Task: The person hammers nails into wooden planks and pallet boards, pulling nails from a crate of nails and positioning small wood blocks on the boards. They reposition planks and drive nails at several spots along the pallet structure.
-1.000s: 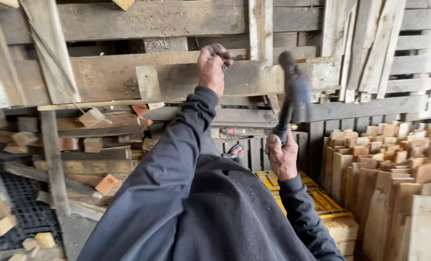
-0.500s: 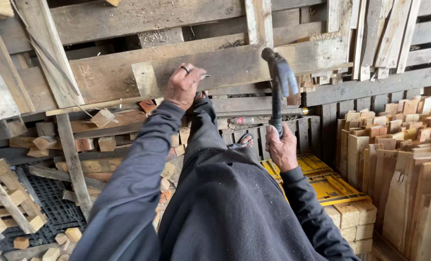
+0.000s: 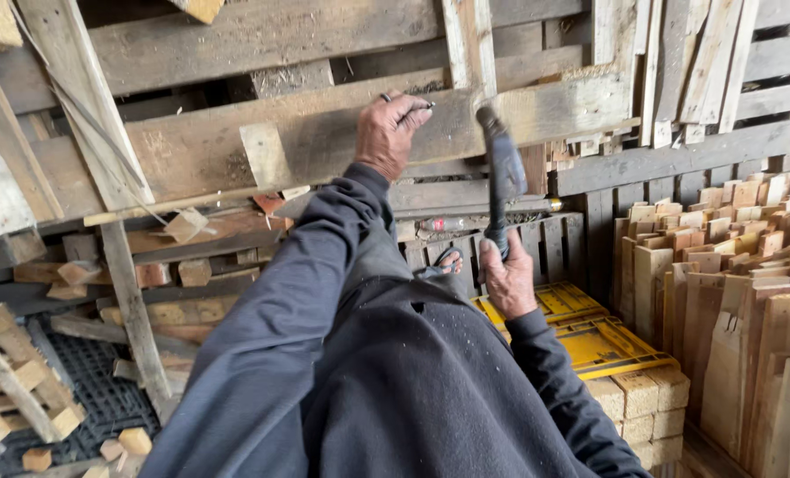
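From the head camera, looking down past a dark sleeve and jacket, the left hand (image 3: 393, 133) is up against a long worn plank (image 3: 324, 133) that lies across a stack of old pallets. Its fingers are pressed together in a pinch at the top edge of the plank. Something small and dark sticks out between the fingertips. It looks like a nail (image 3: 428, 105), but it is too small to be sure.

The right hand (image 3: 507, 279) is lower down and to the right. Its grip is wrapped tight around the bottom of the handle of a hammer (image 3: 501, 168). The hammer stands almost straight up, and its dark head is near the plank, just beside the pinching fingers.

To do this step well, I think the small thing should be held straight, with the fingers low on it and away from its top. The first taps should be small and soft, so the head lands flat. The two hands are close, so a crooked swing could hit the fingers.

Small wood blocks (image 3: 187, 226) lie in a heap at the left. Cut boards (image 3: 723, 292) stand on end at the right. A yellow pallet (image 3: 607, 341) sits below the right hand.
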Action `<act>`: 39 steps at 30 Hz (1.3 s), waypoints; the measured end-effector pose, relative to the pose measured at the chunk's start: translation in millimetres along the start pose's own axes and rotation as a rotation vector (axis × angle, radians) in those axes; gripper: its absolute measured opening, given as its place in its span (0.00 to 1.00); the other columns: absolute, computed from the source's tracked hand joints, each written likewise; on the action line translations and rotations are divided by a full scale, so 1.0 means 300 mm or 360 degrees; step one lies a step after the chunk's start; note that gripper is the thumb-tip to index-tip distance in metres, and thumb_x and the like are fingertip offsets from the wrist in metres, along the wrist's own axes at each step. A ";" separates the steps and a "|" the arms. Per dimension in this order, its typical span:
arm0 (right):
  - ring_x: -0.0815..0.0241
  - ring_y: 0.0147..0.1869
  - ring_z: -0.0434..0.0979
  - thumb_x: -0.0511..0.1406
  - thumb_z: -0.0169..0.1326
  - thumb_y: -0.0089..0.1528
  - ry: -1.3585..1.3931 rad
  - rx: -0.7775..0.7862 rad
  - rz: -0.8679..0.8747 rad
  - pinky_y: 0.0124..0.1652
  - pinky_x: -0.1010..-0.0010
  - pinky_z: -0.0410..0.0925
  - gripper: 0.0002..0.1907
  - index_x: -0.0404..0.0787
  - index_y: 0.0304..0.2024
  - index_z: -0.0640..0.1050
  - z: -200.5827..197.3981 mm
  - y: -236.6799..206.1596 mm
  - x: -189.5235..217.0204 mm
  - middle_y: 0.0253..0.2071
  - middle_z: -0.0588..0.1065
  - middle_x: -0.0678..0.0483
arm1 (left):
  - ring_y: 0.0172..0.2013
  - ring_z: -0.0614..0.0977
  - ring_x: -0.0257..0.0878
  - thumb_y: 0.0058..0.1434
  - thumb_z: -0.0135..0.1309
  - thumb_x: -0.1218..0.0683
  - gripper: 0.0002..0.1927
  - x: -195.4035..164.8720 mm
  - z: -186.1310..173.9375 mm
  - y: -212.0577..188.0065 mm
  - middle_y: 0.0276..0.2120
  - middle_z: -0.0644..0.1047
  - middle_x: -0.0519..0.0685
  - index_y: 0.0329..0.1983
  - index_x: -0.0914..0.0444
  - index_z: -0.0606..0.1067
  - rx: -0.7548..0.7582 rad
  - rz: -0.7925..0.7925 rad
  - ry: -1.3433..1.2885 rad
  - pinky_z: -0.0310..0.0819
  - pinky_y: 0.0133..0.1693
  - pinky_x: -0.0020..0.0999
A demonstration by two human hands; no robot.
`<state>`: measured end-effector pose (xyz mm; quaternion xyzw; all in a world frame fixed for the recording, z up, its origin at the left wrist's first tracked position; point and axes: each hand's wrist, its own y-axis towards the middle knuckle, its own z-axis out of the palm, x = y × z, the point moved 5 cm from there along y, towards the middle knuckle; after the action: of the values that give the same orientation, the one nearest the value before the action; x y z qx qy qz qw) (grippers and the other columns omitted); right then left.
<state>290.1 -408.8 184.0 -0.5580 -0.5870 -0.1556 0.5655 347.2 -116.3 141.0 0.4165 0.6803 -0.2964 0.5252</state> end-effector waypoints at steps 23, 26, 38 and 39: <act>0.63 0.22 0.74 0.52 0.56 0.65 0.0615 0.0145 -0.0966 0.25 0.67 0.70 0.24 0.38 0.49 0.76 -0.170 0.023 0.533 0.26 0.74 0.53 | 0.36 0.81 0.43 0.69 0.54 0.50 0.12 0.071 -0.041 0.087 0.38 0.83 0.48 0.53 0.56 0.76 -0.0432 0.0497 0.0460 0.78 0.42 0.39; 0.61 0.26 0.73 0.54 0.58 0.64 0.0849 0.0180 -0.1379 0.28 0.67 0.72 0.26 0.40 0.48 0.75 -0.153 0.042 0.562 0.27 0.72 0.52 | 0.33 0.82 0.47 0.77 0.41 0.46 0.15 0.148 -0.029 0.133 0.34 0.83 0.52 0.55 0.58 0.72 -0.0056 -0.0210 0.1029 0.74 0.46 0.46; 0.64 0.23 0.67 0.46 0.51 0.70 0.0737 0.0168 -0.1513 0.23 0.73 0.62 0.16 0.39 0.41 0.75 -0.364 0.088 0.727 0.25 0.69 0.54 | 0.31 0.84 0.57 0.70 0.40 0.53 0.11 0.165 -0.038 0.156 0.30 0.82 0.61 0.47 0.64 0.69 0.0065 -0.0389 0.1055 0.71 0.49 0.55; 0.65 0.23 0.66 0.45 0.51 0.70 0.0975 0.0186 -0.1621 0.23 0.73 0.62 0.16 0.39 0.42 0.75 -0.377 0.079 0.772 0.25 0.69 0.54 | 0.31 0.84 0.57 0.69 0.40 0.53 0.10 0.158 -0.037 0.157 0.31 0.82 0.61 0.47 0.64 0.69 0.0054 -0.0386 0.1059 0.72 0.48 0.55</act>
<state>426.0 -382.2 402.8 -0.1041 -0.5984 -0.5285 0.5931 378.7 -72.3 100.1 0.4150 0.8536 -0.2160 0.2289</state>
